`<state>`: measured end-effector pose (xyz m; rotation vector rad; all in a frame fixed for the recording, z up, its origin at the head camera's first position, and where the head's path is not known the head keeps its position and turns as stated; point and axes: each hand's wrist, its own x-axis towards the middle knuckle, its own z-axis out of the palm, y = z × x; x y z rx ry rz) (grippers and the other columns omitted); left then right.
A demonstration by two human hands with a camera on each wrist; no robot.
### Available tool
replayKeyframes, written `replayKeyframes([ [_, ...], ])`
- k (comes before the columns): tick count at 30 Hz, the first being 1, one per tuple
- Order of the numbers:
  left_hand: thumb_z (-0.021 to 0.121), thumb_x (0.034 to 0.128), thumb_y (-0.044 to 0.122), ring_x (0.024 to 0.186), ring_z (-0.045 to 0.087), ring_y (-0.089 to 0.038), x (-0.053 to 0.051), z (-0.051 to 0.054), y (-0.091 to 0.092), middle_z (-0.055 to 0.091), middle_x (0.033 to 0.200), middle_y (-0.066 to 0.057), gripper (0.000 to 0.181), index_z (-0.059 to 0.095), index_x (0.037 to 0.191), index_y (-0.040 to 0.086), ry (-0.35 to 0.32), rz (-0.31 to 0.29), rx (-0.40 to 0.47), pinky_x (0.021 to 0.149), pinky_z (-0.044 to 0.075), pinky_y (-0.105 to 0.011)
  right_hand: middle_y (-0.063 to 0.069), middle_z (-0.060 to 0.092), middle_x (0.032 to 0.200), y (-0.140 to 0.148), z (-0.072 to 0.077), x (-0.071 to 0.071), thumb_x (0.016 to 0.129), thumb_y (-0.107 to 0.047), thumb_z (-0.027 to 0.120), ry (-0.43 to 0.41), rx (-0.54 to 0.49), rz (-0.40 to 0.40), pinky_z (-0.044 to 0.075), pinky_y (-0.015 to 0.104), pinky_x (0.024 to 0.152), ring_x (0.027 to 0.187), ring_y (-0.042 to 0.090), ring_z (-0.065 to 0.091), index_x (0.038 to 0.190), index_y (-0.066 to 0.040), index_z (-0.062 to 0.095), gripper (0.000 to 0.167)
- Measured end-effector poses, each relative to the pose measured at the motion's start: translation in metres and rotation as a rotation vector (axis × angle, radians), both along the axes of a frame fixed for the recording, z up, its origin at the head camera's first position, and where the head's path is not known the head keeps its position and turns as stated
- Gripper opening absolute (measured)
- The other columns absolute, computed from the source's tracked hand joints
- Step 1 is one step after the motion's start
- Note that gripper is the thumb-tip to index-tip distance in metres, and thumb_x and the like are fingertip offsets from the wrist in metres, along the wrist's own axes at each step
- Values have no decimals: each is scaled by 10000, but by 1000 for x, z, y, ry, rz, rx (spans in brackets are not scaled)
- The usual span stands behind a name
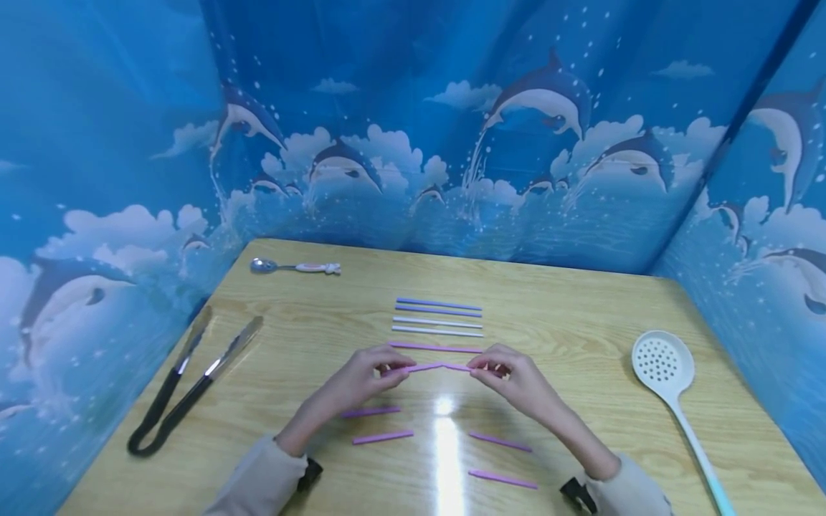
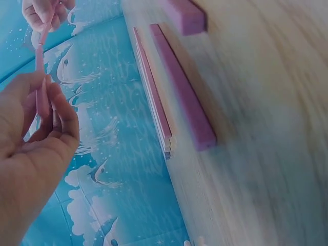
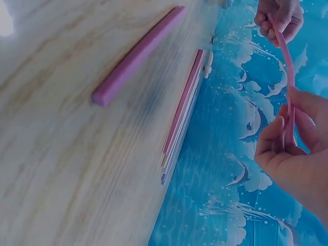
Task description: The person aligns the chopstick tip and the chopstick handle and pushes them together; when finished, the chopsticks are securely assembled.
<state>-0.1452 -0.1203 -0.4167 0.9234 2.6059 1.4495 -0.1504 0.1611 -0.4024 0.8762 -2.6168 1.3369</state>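
Both hands hold a thin pink stick (image 1: 426, 367) above the middle of the table, one hand towards each end. My left hand (image 1: 366, 376) pinches its left part between thumb and fingers. On the other side, my right hand (image 1: 516, 381) pinches the right part the same way. In the right wrist view the stick (image 3: 289, 64) looks bowed. A kink shows midway in the head view; whether it is cracked through there I cannot tell. Just beyond the hands lies a longer pink stick (image 1: 435, 348), with white sticks (image 1: 437, 332) and blue sticks (image 1: 439, 312) behind it.
Short pink pieces lie nearer me, at left (image 1: 383, 437) and right (image 1: 503, 479). Black-handled tongs (image 1: 171, 408) rest on the left, a small spoon (image 1: 293, 267) at the back left. A white slotted ladle (image 1: 667, 369) lies at right. Dolphin-print curtains (image 1: 400, 129) surround the wooden table.
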Motion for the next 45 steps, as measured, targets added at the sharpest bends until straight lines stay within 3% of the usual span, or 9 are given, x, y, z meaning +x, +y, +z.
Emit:
replayKeyframes([
  [4, 632, 907, 115, 837, 608, -80, 0, -2, 2, 675, 993, -63, 185, 690, 1058, 26, 4, 12, 10, 740, 540, -200, 52, 688, 863, -1, 1, 1, 871, -82, 670, -70, -16, 1, 525, 204, 634, 733, 28, 581, 950, -51, 710, 94],
  [8, 612, 919, 124, 751, 643, -148, 1, -2, 3, 690, 934, -125, 200, 678, 1064, 2, -35, -5, 49, 695, 552, -204, 53, 675, 802, -4, 1, 4, 875, -105, 670, -108, -26, 6, 472, 186, 542, 646, 10, 519, 965, -39, 707, 117],
  [13, 609, 917, 105, 666, 637, -289, 3, -1, 5, 699, 887, -164, 201, 676, 1059, -21, -36, -8, 86, 613, 548, -207, -103, 533, 655, -6, -1, 6, 853, -77, 689, 27, -22, 1, 334, 163, 429, 539, -26, 362, 914, -72, 722, 70],
  [21, 624, 903, 86, 641, 636, -245, 4, 2, 5, 717, 867, -115, 174, 696, 1024, -16, 73, 4, 69, 591, 542, -200, -113, 501, 645, -8, 0, 7, 823, -13, 697, 174, -32, 30, 319, 149, 427, 548, -39, 337, 887, -68, 721, 88],
  [34, 619, 898, 62, 619, 632, -227, 4, 2, 6, 720, 859, -129, 178, 690, 1032, -32, 97, -13, 65, 580, 532, -175, -96, 540, 673, -12, 1, 8, 795, 16, 702, 252, 8, 52, 347, 136, 440, 570, -52, 351, 884, -50, 714, 111],
  [45, 618, 891, 39, 623, 638, -240, 8, 1, 9, 719, 914, -161, 182, 683, 1033, -55, 80, -5, 73, 605, 552, -200, -57, 593, 711, -15, -6, 7, 773, 47, 702, 313, -46, 73, 336, 110, 447, 570, -43, 357, 887, -53, 709, 151],
])
